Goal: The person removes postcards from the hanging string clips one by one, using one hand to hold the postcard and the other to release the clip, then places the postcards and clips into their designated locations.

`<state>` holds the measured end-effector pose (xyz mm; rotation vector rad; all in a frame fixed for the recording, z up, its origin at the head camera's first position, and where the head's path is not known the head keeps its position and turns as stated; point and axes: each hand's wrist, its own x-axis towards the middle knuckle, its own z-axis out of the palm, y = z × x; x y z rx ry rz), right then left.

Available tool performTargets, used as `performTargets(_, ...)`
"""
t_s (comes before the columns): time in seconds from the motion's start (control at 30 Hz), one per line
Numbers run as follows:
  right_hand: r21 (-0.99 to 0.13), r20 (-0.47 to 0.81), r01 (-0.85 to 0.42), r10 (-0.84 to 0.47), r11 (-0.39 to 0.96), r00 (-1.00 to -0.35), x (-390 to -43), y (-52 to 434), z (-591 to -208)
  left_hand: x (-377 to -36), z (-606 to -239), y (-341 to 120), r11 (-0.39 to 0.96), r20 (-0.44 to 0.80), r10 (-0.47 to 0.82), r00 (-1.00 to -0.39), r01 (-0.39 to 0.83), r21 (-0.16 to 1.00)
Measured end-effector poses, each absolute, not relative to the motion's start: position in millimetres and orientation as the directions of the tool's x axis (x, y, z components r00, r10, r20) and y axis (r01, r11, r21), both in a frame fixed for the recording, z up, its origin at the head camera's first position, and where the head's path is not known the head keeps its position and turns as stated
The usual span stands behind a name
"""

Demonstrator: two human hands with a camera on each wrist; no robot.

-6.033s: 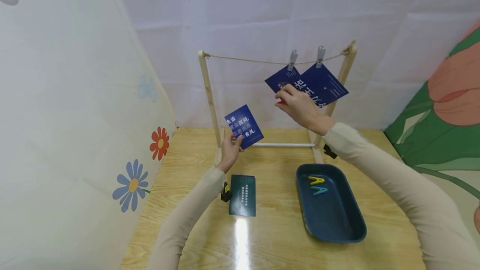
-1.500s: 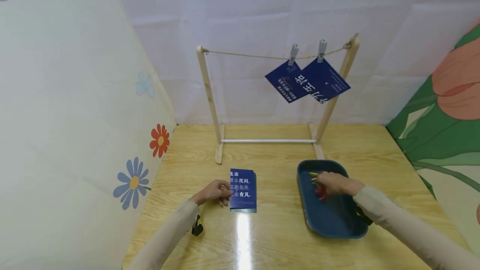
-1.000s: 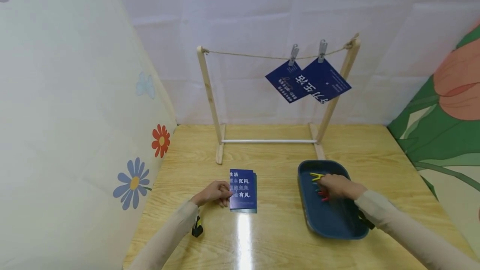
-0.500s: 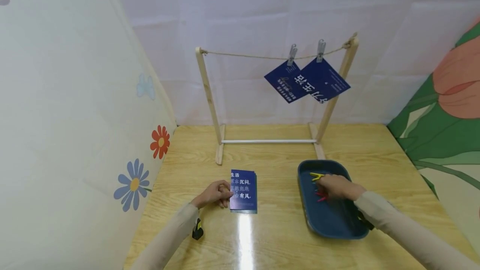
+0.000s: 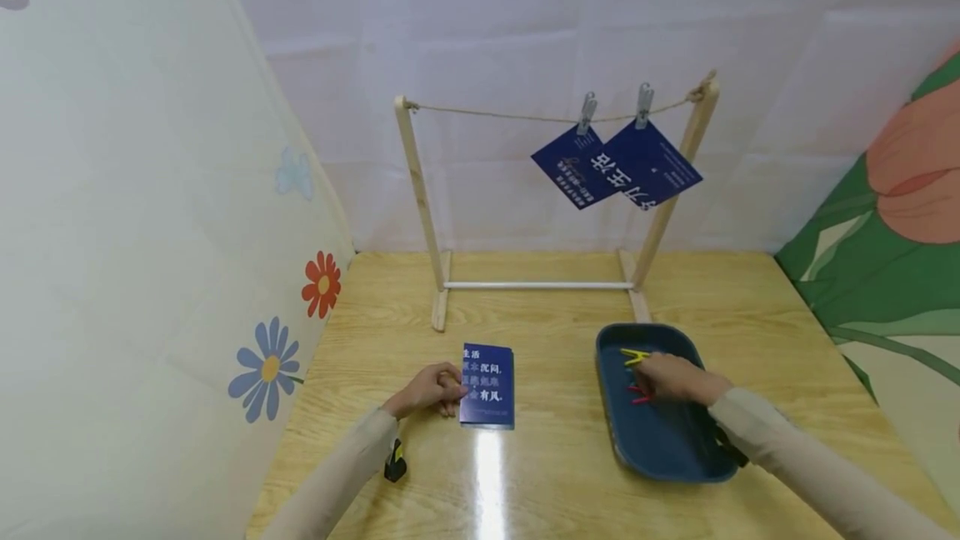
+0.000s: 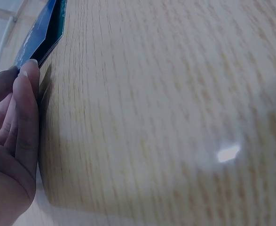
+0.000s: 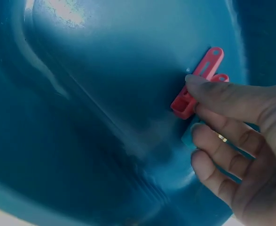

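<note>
My left hand (image 5: pixel 433 388) rests on the wooden table (image 5: pixel 555 473), its fingertips (image 6: pixel 28 70) against the left edge of a small stack of blue cards (image 5: pixel 487 384) (image 6: pixel 40 34). My right hand (image 5: pixel 670 377) is inside the dark blue tray (image 5: pixel 678 452), with the index fingertip (image 7: pixel 197 83) on a red clip (image 7: pixel 195 96) (image 5: pixel 638 395); the thumb is hidden. A teal clip (image 7: pixel 188 137) lies partly under the fingers. A yellow clip (image 5: pixel 633 354) lies just beyond the hand.
At the back of the table stands a wooden rack (image 5: pixel 417 190) with a string (image 5: pixel 495 116). Two blue cards (image 5: pixel 618 167) hang from it by grey clips (image 5: pixel 587 112) near the right post. Fabric walls close in the left, back and right sides.
Six seconds ago my left hand held a card up and my right hand was at the hanging cards. Over the last 1.5 seconds both hands stay put; only the red clip shifts slightly.
</note>
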<state>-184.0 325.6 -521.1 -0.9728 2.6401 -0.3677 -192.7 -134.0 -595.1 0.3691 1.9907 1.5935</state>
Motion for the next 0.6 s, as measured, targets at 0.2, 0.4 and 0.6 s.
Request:
performTargets(0.2,-0.361,-0.17,-0.6,-0.683,0.714,-0.71,-187.6,324.0,-527.9,-192.4,-594.3,-135.6,0.25,-0.243,0.528,-0.814,-0.124,0.96)
performTargets(0.4,-0.354,-0.113,-0.636,-0.707,0.685,-0.698,-188.9,320.2,-529.1,-192.9,-594.6,-135.1,0.236,-0.224,0.526,-0.82,-0.113,0.965)
performTargets(0.6,-0.384,-0.072,-0.642,-0.715,0.663,-0.696,-187.3,317.0,-528.2,-192.5,-596.3,-134.0,0.25,-0.228,0.518,-0.825,-0.109,0.962)
